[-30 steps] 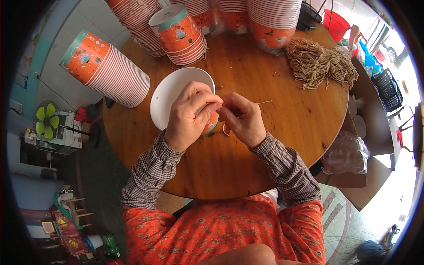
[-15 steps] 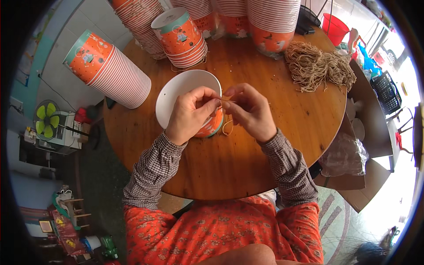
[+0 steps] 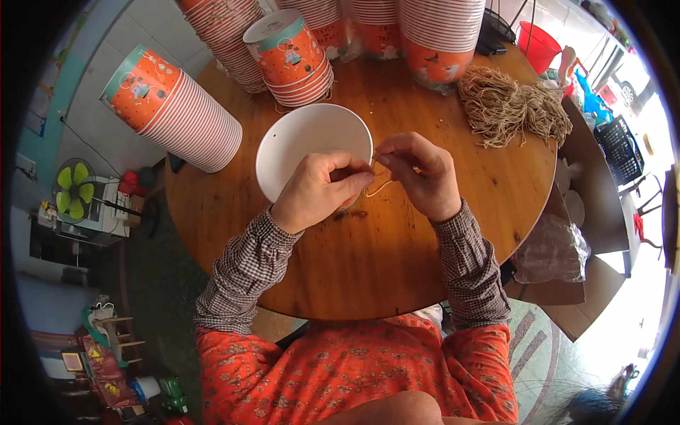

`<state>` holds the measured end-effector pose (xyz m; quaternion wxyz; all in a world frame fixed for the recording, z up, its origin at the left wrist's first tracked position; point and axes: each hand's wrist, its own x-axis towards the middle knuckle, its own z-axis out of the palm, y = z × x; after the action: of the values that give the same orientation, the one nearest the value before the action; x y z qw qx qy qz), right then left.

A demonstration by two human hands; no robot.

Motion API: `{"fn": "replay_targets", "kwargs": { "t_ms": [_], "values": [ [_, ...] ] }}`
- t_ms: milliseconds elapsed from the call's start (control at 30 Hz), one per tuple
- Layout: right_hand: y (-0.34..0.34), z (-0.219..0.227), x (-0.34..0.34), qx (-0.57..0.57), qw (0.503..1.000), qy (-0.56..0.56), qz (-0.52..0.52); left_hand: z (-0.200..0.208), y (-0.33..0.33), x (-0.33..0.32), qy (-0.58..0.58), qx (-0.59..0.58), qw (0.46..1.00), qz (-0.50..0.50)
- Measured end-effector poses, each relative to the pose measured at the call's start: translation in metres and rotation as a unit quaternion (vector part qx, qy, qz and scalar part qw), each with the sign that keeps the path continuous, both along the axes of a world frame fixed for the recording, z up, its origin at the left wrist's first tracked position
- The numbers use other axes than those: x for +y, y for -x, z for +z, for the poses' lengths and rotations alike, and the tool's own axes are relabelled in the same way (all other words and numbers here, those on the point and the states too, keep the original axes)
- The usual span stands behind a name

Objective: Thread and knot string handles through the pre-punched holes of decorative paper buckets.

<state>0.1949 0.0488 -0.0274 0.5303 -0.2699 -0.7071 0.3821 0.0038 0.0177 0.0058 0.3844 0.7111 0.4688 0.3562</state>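
Observation:
A paper bucket [image 3: 301,145] with a white inside stands tilted before me, its mouth turned up toward me. A small hole shows near its far left rim. My left hand [image 3: 322,188] reaches across the bucket's near side, thumb and forefinger pinched at the right rim on a thin string. Just right of that rim, my right hand [image 3: 425,177] also pinches, apparently on the same string; its fingertips partly hide it. A pale loop of the string [image 3: 381,189] hangs between the hands. Both hands cover much of the bucket's orange outside.
Nested orange buckets [image 3: 188,117] lean at the left of the round wooden table [image 3: 467,227]. More stacks [image 3: 294,60] stand along its far side. A bundle of tan strings [image 3: 513,106] lies at the far right, with a cardboard box [image 3: 602,184] beyond the table edge.
The bucket has shifted right and tipped so more of its inside shows. Both hands have moved slightly right, the right one farther. The string loop has moved right with them.

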Motion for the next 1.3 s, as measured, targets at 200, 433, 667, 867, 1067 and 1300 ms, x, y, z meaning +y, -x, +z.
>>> {"fn": "replay_targets", "kwargs": {
  "t_ms": [200,433,667,867,1067,1300],
  "values": [
    [0.006,-0.006,0.004,0.098,0.973,0.178,0.11,-0.001,0.007,0.008,0.068,-0.029,0.997,-0.015],
    [0.009,-0.017,0.007,0.105,0.964,0.179,0.164,0.003,0.016,0.01,0.155,-0.157,0.975,0.011],
    [0.016,-0.018,0.006,0.014,0.999,-0.022,0.031,0.002,0.019,0.012,0.156,-0.172,0.973,-0.001],
    [0.016,-0.019,0.003,0.073,0.995,0.068,0.022,0.005,0.019,0.011,0.152,-0.119,0.981,-0.019],
    [0.014,-0.02,0.004,0.08,0.996,0.044,0.016,0.008,0.019,0.012,0.152,-0.128,0.98,-0.021],
    [0.016,-0.008,-0.002,-0.006,0.997,-0.075,-0.027,0.008,0.019,0.011,0.141,-0.153,0.978,-0.011]
  ]
}}
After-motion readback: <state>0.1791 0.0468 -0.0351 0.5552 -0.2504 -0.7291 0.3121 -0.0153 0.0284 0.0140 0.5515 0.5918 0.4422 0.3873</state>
